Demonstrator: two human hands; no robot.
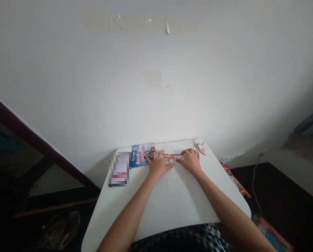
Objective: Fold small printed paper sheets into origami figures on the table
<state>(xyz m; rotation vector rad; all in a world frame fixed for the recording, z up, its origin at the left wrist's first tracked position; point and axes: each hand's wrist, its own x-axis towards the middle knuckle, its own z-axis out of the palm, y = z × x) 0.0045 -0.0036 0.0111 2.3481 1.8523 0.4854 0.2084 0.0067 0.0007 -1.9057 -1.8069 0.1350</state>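
My left hand [157,164] lies on the small white table [172,199] with its fingers spread, pressing down a piece of paper with a red edge [171,156]. My right hand [190,160] rests just to the right of it, fingers curled down onto the same paper. The two hands almost touch over the paper, which lies flat near the table's far edge. Most of the paper is hidden under the hands.
A blue printed booklet [142,154] lies left of my left hand, beside a blurred-out phone [119,168]. A folded red-and-white paper piece [200,146] sits at the far right corner. Against the white wall [156,87] stands the table; colourful sheets [236,182] lie on the floor to the right.
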